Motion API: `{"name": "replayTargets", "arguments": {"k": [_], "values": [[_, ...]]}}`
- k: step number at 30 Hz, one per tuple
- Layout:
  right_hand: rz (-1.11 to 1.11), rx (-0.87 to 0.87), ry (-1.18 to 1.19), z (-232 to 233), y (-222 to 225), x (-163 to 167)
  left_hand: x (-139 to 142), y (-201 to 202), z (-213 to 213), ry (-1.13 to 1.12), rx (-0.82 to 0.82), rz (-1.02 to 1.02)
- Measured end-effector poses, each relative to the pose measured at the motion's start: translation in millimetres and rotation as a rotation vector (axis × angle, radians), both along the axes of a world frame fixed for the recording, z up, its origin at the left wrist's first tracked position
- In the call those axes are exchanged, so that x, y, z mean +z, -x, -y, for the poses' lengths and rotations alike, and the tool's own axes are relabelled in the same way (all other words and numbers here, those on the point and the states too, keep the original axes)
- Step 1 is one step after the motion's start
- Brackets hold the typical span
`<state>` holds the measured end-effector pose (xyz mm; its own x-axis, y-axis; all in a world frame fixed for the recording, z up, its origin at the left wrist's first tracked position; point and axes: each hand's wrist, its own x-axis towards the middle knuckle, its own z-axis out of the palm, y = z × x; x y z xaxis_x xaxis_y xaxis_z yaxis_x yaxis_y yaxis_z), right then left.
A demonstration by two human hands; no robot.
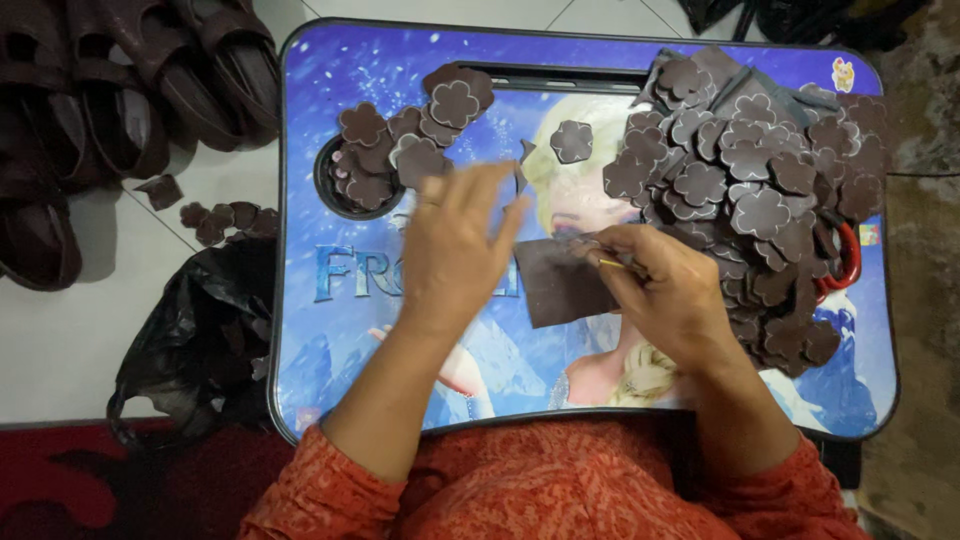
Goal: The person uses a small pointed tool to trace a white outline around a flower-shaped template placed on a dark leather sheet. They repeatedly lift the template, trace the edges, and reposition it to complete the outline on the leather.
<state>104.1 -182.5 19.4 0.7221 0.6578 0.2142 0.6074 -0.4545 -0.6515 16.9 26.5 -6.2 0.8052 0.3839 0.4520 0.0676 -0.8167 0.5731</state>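
A dark brown, roughly rectangular sheet of foam-like material (560,282) lies near the middle of the blue printed lap-desk surface (330,330), its long axis running roughly from 12 to 6 o'clock. The right hand (665,290) sits at the sheet's 3 o'clock edge, its fingers (610,250) clenched over that edge and around a thin yellowish tool (612,264); what kind of tool it is cannot be told. The left hand (455,250) is at the sheet's 9 o'clock side, its fingers (500,210) spread and released, their tips blurred near the sheet's upper left corner; whether they touch it is unclear. Both hands are close, the right one gripping. A heap of dark brown flower-shaped cutouts (750,190) lies at 2 o'clock from the sheet, and a smaller cluster of the same flowers (400,150) at 10 o'clock, spilling over a round cup recess (328,190).
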Motion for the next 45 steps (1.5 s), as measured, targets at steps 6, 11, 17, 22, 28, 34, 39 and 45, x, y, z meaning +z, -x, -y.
{"name": "replayTargets", "arguments": {"k": [6, 11, 17, 22, 28, 34, 39, 45], "values": [[0.067, 0.057, -0.005, -1, 0, 4, -1, 8, -42, -0.111, 0.283, -0.084], [0.081, 0.103, -0.014, 0, 1, 4, -1, 5, -29, -0.006, 0.022, -0.146], [0.038, 0.027, -0.011, 1, 1, 3, 3, 8, -3, 0.042, -0.174, -0.109], [0.152, -0.065, -0.016, 3, 1, 5, 6, 8, 7, 0.037, -0.274, 0.034], [0.09, -0.134, -0.071, 6, -2, 8, 11, 14, 38, 0.048, -0.399, -0.203], [-0.004, -0.127, -0.089, 7, -1, 11, 14, 14, 17, 0.126, -0.525, -0.224], [0.05, -0.133, -0.008, 5, -4, 18, 13, 14, 21, 0.113, -0.494, -0.238], [-0.077, -0.069, -0.13, 8, -6, 21, 15, 13, 24, 0.149, -0.477, -0.264]]}}
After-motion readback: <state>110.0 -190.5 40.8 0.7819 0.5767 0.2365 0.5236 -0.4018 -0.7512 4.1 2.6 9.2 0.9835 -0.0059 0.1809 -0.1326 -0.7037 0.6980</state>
